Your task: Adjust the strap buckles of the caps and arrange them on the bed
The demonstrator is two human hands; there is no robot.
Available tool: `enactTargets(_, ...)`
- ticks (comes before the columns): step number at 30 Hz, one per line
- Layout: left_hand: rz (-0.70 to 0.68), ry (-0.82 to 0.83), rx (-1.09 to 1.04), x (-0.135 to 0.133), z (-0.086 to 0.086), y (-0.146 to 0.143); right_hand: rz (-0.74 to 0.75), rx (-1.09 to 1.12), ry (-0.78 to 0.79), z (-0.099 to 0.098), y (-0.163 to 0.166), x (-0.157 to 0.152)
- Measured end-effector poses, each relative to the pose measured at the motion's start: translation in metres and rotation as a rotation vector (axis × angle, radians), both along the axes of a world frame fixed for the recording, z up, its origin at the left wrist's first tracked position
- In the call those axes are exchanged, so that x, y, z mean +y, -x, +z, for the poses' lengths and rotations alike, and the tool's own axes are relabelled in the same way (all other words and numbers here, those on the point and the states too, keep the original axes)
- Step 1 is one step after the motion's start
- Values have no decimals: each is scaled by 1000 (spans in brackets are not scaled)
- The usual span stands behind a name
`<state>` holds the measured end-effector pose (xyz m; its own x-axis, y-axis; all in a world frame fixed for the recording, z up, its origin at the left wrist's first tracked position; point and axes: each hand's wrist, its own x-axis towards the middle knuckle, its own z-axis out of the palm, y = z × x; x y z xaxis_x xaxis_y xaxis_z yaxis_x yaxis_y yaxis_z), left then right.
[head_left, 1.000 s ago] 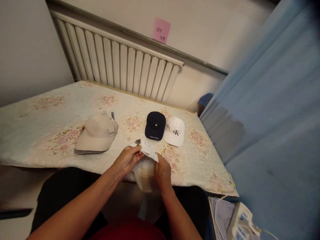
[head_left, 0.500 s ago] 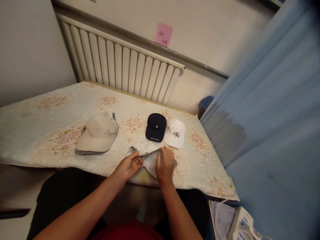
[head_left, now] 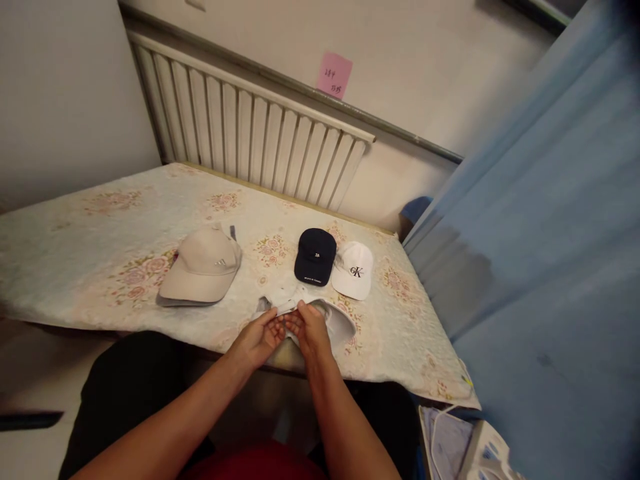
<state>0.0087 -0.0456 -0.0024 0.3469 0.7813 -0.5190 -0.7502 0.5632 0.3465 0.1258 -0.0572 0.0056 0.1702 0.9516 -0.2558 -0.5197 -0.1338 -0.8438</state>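
Note:
At the front edge of the bed lies a white baseball cap [head_left: 343, 327], its back strap turned toward me and its brim to the right. My left hand [head_left: 261, 337] pinches the left part of the strap [head_left: 287, 307] between thumb and fingers. Close beside it, my right hand [head_left: 311, 327] grips the strap's right part; both sets of fingertips nearly meet under it. Just behind sit a navy cap [head_left: 315, 257] and another white cap [head_left: 353, 270] with black letters, touching side by side. A beige cap [head_left: 203, 267] rests farther left.
A floral cover [head_left: 273, 213] spreads over the bed. Behind it stand a radiator [head_left: 250, 127] and a wall with a pink note [head_left: 334, 75]. A blue curtain [head_left: 515, 220] hangs along the right. A white device [head_left: 487, 453] with a cable is at lower right.
My right hand has moved left from the cap's right side to the strap, uncovering the brim. My left hand keeps its pinch. The view has shifted slightly.

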Motion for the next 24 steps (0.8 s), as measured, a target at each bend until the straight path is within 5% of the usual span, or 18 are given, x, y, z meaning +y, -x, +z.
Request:
enactTargets(6, -112, -34, 128, -17, 7, 3, -11, 41, 29, 2, 6, 5)
enactTargets(11, -314, -498, 587, -43, 17, 6, -23, 12, 45, 3, 0, 1)
enactTargets(18, 110, -924, 1182, -32, 29, 15, 14, -14, 29, 6, 2, -6)
enactTargets(24, 137, -1068, 1336, -16, 15, 15, 43, -5, 10, 6, 6, -12)
